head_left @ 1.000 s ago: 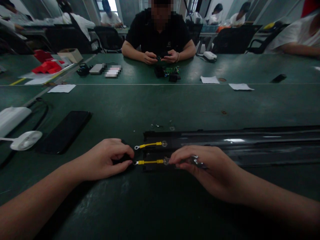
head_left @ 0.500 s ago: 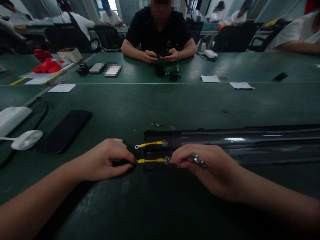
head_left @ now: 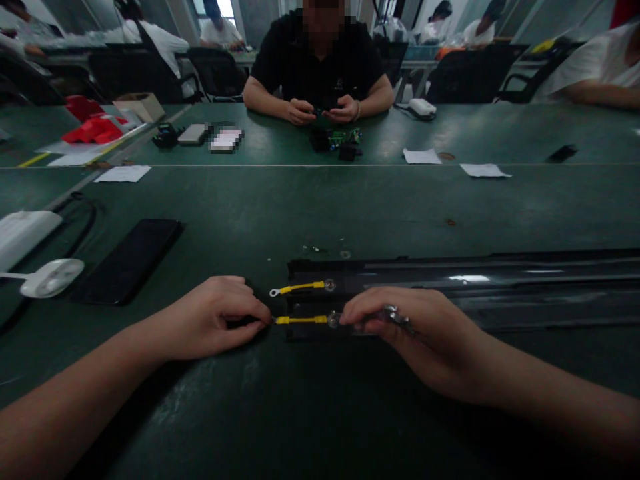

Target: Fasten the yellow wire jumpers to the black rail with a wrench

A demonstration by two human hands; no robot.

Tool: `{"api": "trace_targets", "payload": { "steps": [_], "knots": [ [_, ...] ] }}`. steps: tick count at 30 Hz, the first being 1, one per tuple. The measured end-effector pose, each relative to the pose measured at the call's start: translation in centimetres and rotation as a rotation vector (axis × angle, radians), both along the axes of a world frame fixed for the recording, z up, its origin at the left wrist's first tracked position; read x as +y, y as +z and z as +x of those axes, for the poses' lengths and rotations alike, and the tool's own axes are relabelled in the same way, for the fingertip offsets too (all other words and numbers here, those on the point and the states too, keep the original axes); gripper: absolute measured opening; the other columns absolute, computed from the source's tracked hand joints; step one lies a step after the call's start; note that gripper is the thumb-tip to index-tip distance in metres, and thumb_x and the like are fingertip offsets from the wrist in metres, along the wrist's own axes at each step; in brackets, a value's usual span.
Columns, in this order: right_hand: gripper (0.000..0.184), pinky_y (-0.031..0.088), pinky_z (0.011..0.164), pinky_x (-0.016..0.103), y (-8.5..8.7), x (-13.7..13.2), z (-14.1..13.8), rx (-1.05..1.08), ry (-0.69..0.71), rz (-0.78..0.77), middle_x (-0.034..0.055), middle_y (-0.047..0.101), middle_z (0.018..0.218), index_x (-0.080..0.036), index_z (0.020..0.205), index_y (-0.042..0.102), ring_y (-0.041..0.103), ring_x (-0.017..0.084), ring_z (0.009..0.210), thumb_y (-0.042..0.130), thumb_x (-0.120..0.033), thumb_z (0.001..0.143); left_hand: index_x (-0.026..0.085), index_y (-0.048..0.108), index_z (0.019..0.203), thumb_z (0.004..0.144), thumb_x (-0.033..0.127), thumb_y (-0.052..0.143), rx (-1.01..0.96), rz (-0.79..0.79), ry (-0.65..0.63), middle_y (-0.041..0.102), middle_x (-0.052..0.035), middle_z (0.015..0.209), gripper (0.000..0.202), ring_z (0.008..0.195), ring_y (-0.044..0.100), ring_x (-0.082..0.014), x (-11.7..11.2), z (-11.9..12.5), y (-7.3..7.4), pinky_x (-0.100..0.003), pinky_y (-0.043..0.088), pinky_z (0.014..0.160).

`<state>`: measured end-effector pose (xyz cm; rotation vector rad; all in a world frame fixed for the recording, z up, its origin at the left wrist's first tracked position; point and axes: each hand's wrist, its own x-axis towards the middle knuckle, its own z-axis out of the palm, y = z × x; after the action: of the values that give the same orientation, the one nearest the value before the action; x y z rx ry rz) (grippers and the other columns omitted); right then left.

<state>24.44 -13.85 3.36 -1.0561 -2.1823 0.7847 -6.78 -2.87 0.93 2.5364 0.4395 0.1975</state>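
Wire (head_left: pixel 302 320) nearest us could tear loose if our left fingers (head_left: pixel 257 312), pinched on its end, tug; whether our right fingers (head_left: pixel 361 305) clamp anything, we cannot tell.

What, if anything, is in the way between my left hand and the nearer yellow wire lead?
Nothing visible: your left hand has thumb and forefinger closed at the left end of the nearer yellow wire lead. The farther yellow wire lead lies alongside, beyond it, not between.
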Motion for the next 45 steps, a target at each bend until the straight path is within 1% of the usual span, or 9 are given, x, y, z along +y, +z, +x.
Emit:
{"api": "trace_targets", "payload": {
  "steps": [3,6,14,18,28,34,37,42,45],
  "knots": [
    [0.024,0.057,0.088,0.029,0.07,-0.08,0.06,-0.02,-0.017,-0.011,0.0057,0.076,0.111,-0.021,0.117,0.066,0.073,0.016,0.098,0.05,-0.01,0.102,0.023,0.072,0.097,0.098,0.019,0.058,0.004,0.007,0.003,0.071,0.0024,0.078,0.015,0.069,0.06,-0.0124,0.0,-0.02,-0.03,-0.029,0.039,0.066],
    [0.025,0.057,0.088,0.029,0.08,-0.07,0.14,-0.015,-0.004,-0.009,0.0058,0.076,0.111,-0.02,0.118,0.066,0.073,0.016,0.099,0.052,-0.01,0.101,0.023,0.073,0.097,0.098,0.019,0.057,-0.002,0.001,0.004,0.071,0.0017,0.078,0.016,0.069,0.061,-0.0124,0.03,-0.05,-0.04,-0.03,0.04,0.067],
    [0.008,0.056,0.083,0.025,0.05,0.06,0.08,0.054,0.032,-0.001,0.0042,0.077,0.101,-0.019,0.105,0.067,0.074,0.015,0.092,0.063,-0.016,0.099,0.024,0.071,0.098,0.098,0.018,0.057,-0.002,-0.013,-0.006,0.07,0.0041,0.078,0.015,0.068,0.059,-0.0111,0.07,-0.07,-0.03,-0.031,0.039,0.07],
    [0.006,0.056,0.083,0.025,0.13,0.17,-0.04,0.062,0.043,-0.004,0.0037,0.077,0.1,-0.019,0.102,0.068,0.074,0.014,0.092,0.065,-0.016,0.098,0.024,0.071,0.099,0.098,0.018,0.057,-0.002,-0.023,0.003,0.07,0.0045,0.078,0.015,0.069,0.058,-0.0115,-0.03,-0.03,0.01,-0.031,0.038,0.071],
    [0.023,0.055,0.083,0.025,0.36,-0.09,0.41,-0.031,0.016,-0.023,0.0058,0.076,0.111,-0.018,0.12,0.065,0.073,0.014,0.095,0.05,-0.013,0.104,0.024,0.071,0.101,0.097,0.017,0.058,0.001,-0.019,-0.013,0.071,0.0039,0.081,0.016,0.071,0.06,-0.0122,0.11,-0.16,0.08,-0.03,0.039,0.07],
    [0.011,0.056,0.079,0.024,0.38,0.12,0.07,0.005,0.039,-0.009,0.0059,0.077,0.102,-0.015,0.107,0.068,0.073,0.014,0.09,0.06,-0.016,0.1,0.025,0.071,0.101,0.098,0.016,0.058,-0.012,-0.012,-0.021,0.071,0.0043,0.081,0.016,0.071,0.058,-0.0118,0.23,-0.36,-0.25,-0.029,0.038,0.069],
    [0.009,0.056,0.08,0.024,0.31,0.15,0.01,0.025,0.047,-0.009,0.0051,0.077,0.101,-0.016,0.105,0.068,0.073,0.014,0.09,0.061,-0.016,0.1,0.025,0.071,0.101,0.098,0.016,0.058,-0.018,-0.02,-0.019,0.071,0.0045,0.081,0.016,0.07,0.058,-0.0117,0.17,-0.3,-0.21,-0.029,0.037,0.07],
    [0.02,0.055,0.086,0.024,0.26,-0.08,0.26,0.008,0.03,-0.027,0.0054,0.076,0.109,-0.016,0.118,0.066,0.072,0.013,0.096,0.055,-0.013,0.102,0.024,0.07,0.098,0.098,0.017,0.057,-0.02,-0.019,-0.02,0.069,0.0046,0.078,0.015,0.069,0.058,-0.0122,0.08,-0.15,-0.07,-0.029,0.037,0.069],
    [0.026,0.054,0.084,0.022,0.33,-0.27,0.32,0.002,0.011,-0.046,0.0034,0.075,0.11,-0.018,0.123,0.065,0.071,0.011,0.093,0.052,-0.011,0.102,0.024,0.07,0.1,0.098,0.017,0.057,-0.022,-0.014,-0.029,0.069,0.005,0.078,0.015,0.069,0.057,-0.012,0.11,-0.19,-0.07,-0.029,0.036,0.069]
  ]
}}
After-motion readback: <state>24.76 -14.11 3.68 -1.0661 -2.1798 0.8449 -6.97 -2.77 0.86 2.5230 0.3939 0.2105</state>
